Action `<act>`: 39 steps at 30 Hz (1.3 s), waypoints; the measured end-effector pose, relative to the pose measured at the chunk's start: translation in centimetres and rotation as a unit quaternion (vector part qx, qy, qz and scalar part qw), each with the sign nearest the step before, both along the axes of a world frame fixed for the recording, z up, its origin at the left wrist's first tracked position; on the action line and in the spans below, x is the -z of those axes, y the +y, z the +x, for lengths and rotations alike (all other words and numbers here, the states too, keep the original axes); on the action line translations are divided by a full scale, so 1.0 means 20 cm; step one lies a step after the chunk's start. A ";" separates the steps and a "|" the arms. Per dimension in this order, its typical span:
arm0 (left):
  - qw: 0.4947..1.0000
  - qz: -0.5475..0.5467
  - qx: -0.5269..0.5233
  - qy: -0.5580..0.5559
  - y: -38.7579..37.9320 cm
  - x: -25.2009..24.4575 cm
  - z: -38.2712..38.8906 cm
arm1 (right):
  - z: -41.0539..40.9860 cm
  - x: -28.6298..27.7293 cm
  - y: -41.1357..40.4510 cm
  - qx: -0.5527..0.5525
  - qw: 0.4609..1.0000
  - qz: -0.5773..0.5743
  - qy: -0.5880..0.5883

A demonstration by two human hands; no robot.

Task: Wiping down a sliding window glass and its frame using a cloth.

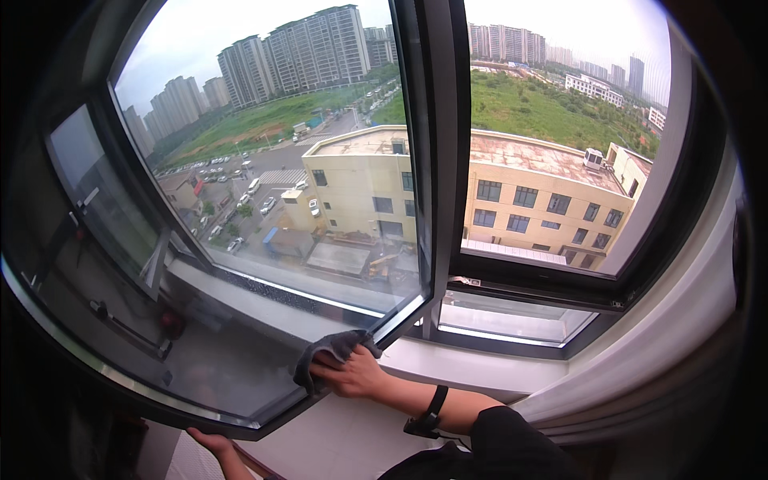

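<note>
My right hand (354, 375) presses a dark grey cloth (327, 354) against the lower edge of an open, dark-framed window sash (441, 150). The cloth is bunched under my fingers and overlaps both the glass and the frame. At the sash's lower corner, my left hand (213, 445) is against the underside of the frame; most of its fingers are hidden, so its grip is unclear. The sash's glass pane (240, 336) shows hazy patches and reflections in its lower part. A black strap (435, 408) with a small dark device goes around my right forearm.
A white window sill (480, 363) runs below the opening. To the right are a fixed window frame (540, 288) and a light curtain (636, 396). A metal stay (465, 280) is on the frame. Outside, far below, lie a beige building (540, 198) and a street with cars.
</note>
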State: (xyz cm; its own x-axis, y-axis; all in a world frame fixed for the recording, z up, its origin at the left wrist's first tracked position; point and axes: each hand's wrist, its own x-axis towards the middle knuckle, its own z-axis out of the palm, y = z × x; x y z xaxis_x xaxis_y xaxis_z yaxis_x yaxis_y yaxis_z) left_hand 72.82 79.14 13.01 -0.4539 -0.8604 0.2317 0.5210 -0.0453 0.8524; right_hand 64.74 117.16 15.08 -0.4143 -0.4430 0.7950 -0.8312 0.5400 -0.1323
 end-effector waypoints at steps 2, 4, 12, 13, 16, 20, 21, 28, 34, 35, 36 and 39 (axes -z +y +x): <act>1.000 0.013 0.028 0.002 0.11 -0.10 0.01 | -0.12 -0.42 0.18 0.113 0.990 -0.069 0.056; 1.000 0.009 0.015 -0.007 0.11 -0.12 0.04 | -0.23 -0.88 0.34 0.166 0.970 -0.151 0.095; 1.000 -0.003 0.000 0.020 -0.02 -0.06 0.12 | -0.45 -0.85 0.60 0.215 0.943 -0.198 0.156; 1.000 -0.005 -0.006 0.018 -0.02 -0.06 0.14 | -0.47 -0.66 0.61 0.224 0.944 -0.203 0.129; 0.999 0.021 0.003 0.027 0.08 -0.05 0.09 | -0.37 0.00 0.56 0.247 0.931 -0.270 0.003; 0.998 0.036 -0.022 0.036 0.11 -0.13 0.14 | -0.18 0.37 0.39 0.257 0.920 -0.254 -0.150; 0.999 0.024 -0.030 0.033 0.09 -0.12 0.16 | -0.17 0.35 0.35 0.251 0.921 -0.257 -0.153; 0.999 0.025 0.009 0.028 0.15 -0.10 0.16 | 0.02 0.01 -0.01 0.131 0.971 -0.201 -0.022; 0.992 -0.101 0.075 -0.007 0.03 0.03 0.22 | -0.24 -0.57 0.27 0.201 0.939 -0.274 0.061; 0.981 -0.168 0.095 0.018 0.01 0.05 0.23 | -0.29 -0.73 0.34 0.216 0.925 -0.305 0.070; 0.971 -0.211 0.100 0.042 0.02 0.06 0.20 | -0.35 -0.87 0.40 0.219 0.915 -0.330 0.079; 0.946 -0.298 0.098 0.078 0.15 -0.04 0.14 | -0.43 -1.14 0.45 0.239 0.901 -0.343 0.111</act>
State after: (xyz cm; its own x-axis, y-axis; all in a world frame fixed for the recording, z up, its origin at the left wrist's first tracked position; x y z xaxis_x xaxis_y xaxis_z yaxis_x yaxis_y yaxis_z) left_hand 75.58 82.12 13.84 -0.5107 -0.4592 0.7269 0.6744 0.3105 0.6699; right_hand 56.14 126.10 37.84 -0.2251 0.3728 0.9002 -0.5716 0.6977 -0.4318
